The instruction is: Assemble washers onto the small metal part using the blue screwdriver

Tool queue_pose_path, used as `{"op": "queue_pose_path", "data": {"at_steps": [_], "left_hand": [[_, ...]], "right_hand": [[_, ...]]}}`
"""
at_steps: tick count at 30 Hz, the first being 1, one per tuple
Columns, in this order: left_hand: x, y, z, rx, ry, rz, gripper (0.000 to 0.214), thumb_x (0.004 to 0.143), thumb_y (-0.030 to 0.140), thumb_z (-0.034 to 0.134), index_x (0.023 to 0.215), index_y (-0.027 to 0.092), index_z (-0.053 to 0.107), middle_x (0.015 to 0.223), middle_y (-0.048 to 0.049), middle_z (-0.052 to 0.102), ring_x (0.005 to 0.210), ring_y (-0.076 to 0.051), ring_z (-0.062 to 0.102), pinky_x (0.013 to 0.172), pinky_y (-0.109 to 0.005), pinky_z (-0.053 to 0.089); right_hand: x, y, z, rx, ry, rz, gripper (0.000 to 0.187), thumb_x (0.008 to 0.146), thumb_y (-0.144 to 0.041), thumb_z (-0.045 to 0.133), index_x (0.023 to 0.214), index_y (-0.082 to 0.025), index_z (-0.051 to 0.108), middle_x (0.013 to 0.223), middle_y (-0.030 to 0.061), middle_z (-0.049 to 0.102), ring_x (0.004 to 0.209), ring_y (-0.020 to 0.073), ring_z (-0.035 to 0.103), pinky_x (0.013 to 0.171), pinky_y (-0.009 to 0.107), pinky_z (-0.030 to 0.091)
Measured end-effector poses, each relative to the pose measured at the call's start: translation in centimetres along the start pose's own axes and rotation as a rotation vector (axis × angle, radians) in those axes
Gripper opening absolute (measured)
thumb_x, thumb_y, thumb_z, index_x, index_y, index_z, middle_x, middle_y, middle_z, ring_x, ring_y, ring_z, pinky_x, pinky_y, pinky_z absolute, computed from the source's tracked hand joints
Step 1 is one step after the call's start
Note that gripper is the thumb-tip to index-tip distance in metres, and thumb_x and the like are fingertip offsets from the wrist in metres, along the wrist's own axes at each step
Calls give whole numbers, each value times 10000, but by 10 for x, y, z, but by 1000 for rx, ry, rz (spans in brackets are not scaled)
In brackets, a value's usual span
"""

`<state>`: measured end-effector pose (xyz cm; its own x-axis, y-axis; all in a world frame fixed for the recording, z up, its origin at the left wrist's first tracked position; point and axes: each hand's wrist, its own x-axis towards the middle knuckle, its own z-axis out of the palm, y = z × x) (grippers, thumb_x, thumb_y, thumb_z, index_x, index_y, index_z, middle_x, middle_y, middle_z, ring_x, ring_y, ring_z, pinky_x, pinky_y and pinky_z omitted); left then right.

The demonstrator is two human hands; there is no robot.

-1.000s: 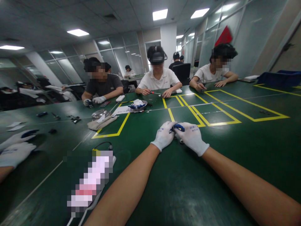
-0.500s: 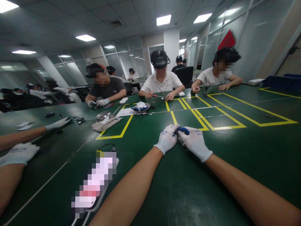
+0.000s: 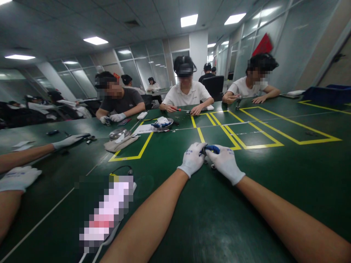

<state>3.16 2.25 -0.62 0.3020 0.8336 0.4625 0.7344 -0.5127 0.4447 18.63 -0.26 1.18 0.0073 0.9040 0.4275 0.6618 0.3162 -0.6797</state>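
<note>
Both of my hands wear white gloves with blue-coated fingers and meet over the green table (image 3: pixel 175 204). My left hand (image 3: pixel 192 157) is closed, its fingertips pinched round a small dark piece (image 3: pixel 203 149) mostly hidden by the gloves. From the other side my right hand (image 3: pixel 224 161) closes on the same spot, its blue fingers curled over the top. What exactly the two hold cannot be made out. Just below the right fingers a small shiny metal part (image 3: pixel 213 167) lies on the table, with another small dark part (image 3: pixel 206 162) beside it.
A blurred-out phone-like object (image 3: pixel 109 208) with a white cable lies left of my forearm. Yellow tape outlines (image 3: pixel 263 147), a metal bowl (image 3: pixel 164 128) with gloves, and a beige cloth (image 3: pixel 120 143) are farther off. Co-workers' hands are at left; one opposite holds a screwdriver (image 3: pixel 183 110).
The view has shifted slightly, so the scene sits a little farther left. My hands keep the same grip at the same place; the co-worker's hand at left has reached slightly farther right.
</note>
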Motion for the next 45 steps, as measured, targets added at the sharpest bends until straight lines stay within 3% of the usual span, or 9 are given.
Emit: {"op": "queue_pose_path", "data": {"at_steps": [5, 11, 17, 29, 40, 45], "left_hand": [[-1, -1, 2, 20, -18, -10, 461, 835, 137, 548, 1277, 234, 631, 1236, -74, 645, 1161, -223, 583, 1044, -349, 494], [0, -2, 3, 58, -28, 34, 480, 840, 148, 540, 1308, 229, 610, 1251, -75, 637, 1179, -224, 568, 1057, -341, 479], [-2, 1, 1, 138, -54, 45, 502, 870, 184, 526, 1368, 233, 572, 1292, -85, 617, 1203, -236, 549, 1048, -352, 476], [-1, 9, 0, 126, -35, 72, 513, 842, 214, 567, 1355, 219, 584, 1296, -85, 615, 1193, -238, 552, 1051, -353, 471], [-1, 6, 1, 82, -28, 48, 536, 840, 179, 577, 1373, 236, 567, 1306, -83, 609, 1220, -241, 544, 1080, -363, 457], [-1, 0, 2, 58, -9, 9, 457, 898, 292, 599, 1350, 229, 583, 1264, -100, 616, 1187, -256, 559, 1056, -385, 468]], "right_hand": [[-1, -1, 0, 41, -62, -36, 270, 871, -395, 557, 733, -210, 698, 699, 10, 693, 660, 170, 618, 617, 268, 368], [0, 1, 0, 8, 12, -23, 263, 857, -418, 584, 767, -215, 725, 722, 18, 708, 671, 175, 620, 627, 272, 373], [4, 3, 3, -30, -26, -25, 302, 862, -450, 582, 721, -220, 719, 689, 17, 703, 659, 177, 621, 621, 275, 358], [-2, 2, 7, 33, 95, 14, 230, 843, -381, 583, 723, -212, 683, 708, 12, 688, 687, 169, 614, 633, 273, 340], [-6, -4, 4, 33, 96, 25, 246, 850, -401, 573, 760, -205, 692, 778, 41, 719, 707, 184, 615, 647, 276, 362], [-3, -1, 2, 17, 148, 55, 242, 847, -373, 556, 692, -211, 649, 720, 25, 680, 696, 175, 593, 652, 279, 365]]}}
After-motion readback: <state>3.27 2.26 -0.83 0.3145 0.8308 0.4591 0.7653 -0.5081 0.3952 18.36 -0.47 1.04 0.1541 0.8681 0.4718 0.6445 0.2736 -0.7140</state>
